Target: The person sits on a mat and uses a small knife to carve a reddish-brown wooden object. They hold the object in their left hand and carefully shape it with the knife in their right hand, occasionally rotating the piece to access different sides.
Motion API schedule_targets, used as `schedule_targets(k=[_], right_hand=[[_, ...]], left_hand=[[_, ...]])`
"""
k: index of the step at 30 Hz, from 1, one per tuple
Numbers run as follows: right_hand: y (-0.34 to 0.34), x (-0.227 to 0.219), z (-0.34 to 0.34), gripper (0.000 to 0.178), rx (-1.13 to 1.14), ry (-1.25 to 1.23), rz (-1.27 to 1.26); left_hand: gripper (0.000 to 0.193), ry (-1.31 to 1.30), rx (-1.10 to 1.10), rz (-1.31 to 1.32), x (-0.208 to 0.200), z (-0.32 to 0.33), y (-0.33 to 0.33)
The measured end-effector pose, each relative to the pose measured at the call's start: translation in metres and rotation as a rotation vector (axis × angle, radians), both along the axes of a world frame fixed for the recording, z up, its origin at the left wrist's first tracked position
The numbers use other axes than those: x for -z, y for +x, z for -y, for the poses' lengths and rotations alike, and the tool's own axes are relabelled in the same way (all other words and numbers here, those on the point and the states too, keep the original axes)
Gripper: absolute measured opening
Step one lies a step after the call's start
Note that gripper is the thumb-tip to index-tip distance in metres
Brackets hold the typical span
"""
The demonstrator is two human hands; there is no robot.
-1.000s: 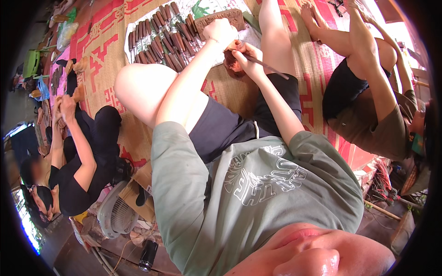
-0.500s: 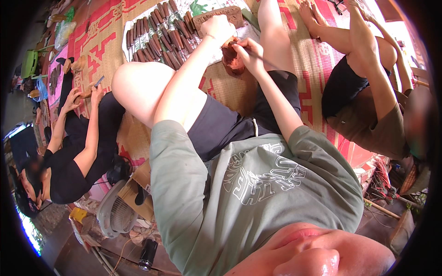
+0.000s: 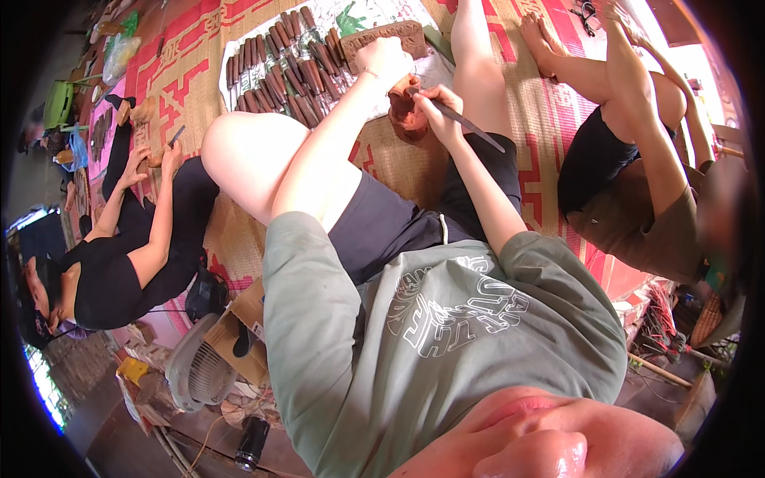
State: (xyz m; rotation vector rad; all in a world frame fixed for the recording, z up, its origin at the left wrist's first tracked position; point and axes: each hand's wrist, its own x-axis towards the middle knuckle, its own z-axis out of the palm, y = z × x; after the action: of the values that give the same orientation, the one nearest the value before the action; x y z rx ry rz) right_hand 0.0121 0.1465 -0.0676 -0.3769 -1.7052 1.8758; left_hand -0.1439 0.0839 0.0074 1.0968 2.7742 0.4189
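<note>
My right hand is closed round a slim, dark chisel-like tool, whose long flat end points down to the right over my thigh. The tool's other end meets a reddish-brown carved wooden piece between my knees. My left hand is clenched just above that piece, against a carved brown wooden block; what its fingers hold is hidden. Several chisels with dark wooden handles lie in rows on a white printed cloth left of my hands.
A patterned red and straw mat spreads under everything. On the left, a person in black holds a small blue tool and a wooden piece. Another person sits close on the right. Behind me stand a fan and a cardboard box.
The tool in my right hand has swung, so its flat end now shows clearly to the lower right. My left hand has shifted slightly right and down; the whole view has shifted a little.
</note>
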Motion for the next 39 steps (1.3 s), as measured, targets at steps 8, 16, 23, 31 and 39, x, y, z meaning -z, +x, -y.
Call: schedule_targets(k=[8,16,23,31,39], right_hand=[[0.003,0.01,0.007,0.013,0.0,0.04,-0.085],[0.002,0.0,0.004,0.012,0.035,0.065,0.051],[-0.005,0.006,-0.005,0.012,-0.012,0.056,0.001],[0.004,0.007,0.008,0.013,-0.004,0.172,-0.008],[0.006,0.007,0.011,0.011,0.041,0.164,0.087]], left_hand=[[0.028,-0.008,-0.003,0.008,-0.007,0.006,0.003],[0.027,-0.028,0.049,0.006,-0.007,0.003,0.007],[0.026,0.03,0.089,0.002,-0.008,0.005,-0.001],[0.024,0.032,0.132,-0.002,-0.004,0.006,-0.005],[0.024,0.07,0.192,-0.049,-0.002,0.006,-0.005]])
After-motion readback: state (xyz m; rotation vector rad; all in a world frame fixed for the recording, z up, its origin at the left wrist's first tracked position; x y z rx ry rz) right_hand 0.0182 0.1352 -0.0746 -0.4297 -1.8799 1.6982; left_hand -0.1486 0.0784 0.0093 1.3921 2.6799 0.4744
